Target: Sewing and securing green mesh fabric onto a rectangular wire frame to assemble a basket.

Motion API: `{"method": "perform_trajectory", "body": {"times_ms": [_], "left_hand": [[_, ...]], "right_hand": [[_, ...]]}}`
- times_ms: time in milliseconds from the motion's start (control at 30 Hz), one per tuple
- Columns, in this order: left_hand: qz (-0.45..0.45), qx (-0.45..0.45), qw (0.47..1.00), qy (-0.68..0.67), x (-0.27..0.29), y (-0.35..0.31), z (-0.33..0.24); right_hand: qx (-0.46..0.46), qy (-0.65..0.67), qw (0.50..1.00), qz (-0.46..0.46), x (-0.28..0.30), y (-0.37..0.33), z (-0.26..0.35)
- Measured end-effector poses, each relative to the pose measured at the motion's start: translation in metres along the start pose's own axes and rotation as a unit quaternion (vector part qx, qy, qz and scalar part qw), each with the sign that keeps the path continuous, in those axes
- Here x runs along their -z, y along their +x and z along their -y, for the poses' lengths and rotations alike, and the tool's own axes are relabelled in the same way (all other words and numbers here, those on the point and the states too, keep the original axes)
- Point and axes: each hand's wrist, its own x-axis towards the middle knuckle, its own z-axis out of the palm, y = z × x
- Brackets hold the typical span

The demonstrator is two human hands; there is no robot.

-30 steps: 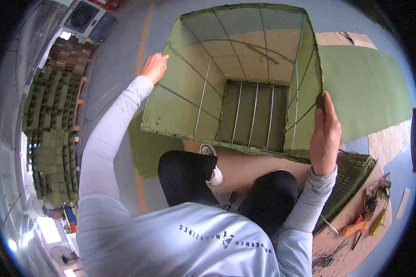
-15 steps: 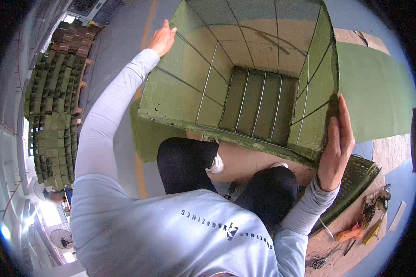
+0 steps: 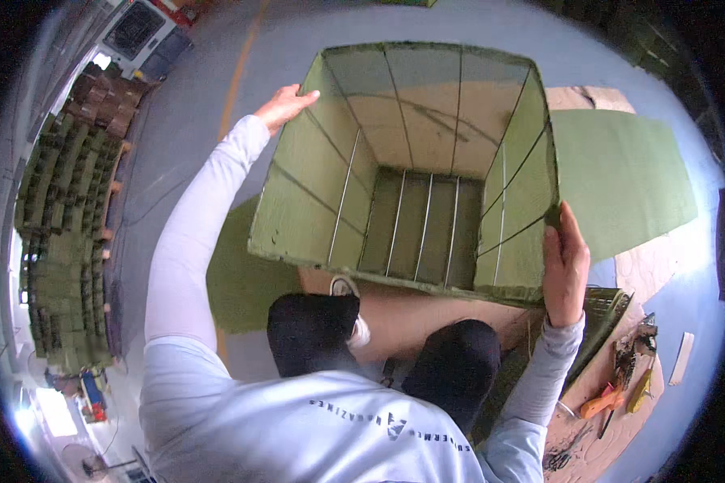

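Grey floor under green sheet, cardboard, hand tools.

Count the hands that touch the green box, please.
2: the left hand on the far left corner of the green box, the right hand on its near right corner.
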Motion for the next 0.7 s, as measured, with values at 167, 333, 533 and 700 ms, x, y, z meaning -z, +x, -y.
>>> {"method": "perform_trajectory", "body": {"times_ms": [167,333,533,700], "left_hand": [[-0.069,-0.039,0.968,0.240,-0.013,0.047,-0.022],[-0.100,-0.027,0.971,0.216,-0.003,0.025,-0.036],[-0.240,0.089,0.957,-0.134,0.018,-0.074,0.016],[-0.170,0.082,0.946,-0.265,-0.013,-0.198,0.040]], "right_hand": [[0.063,-0.253,0.965,-0.005,0.001,0.010,-0.005],[0.225,-0.332,0.916,0.017,0.012,0.066,-0.029],[0.317,-0.685,0.647,0.111,0.008,0.255,0.042],[0.396,-0.659,0.634,0.081,-0.008,0.252,0.108]]}}
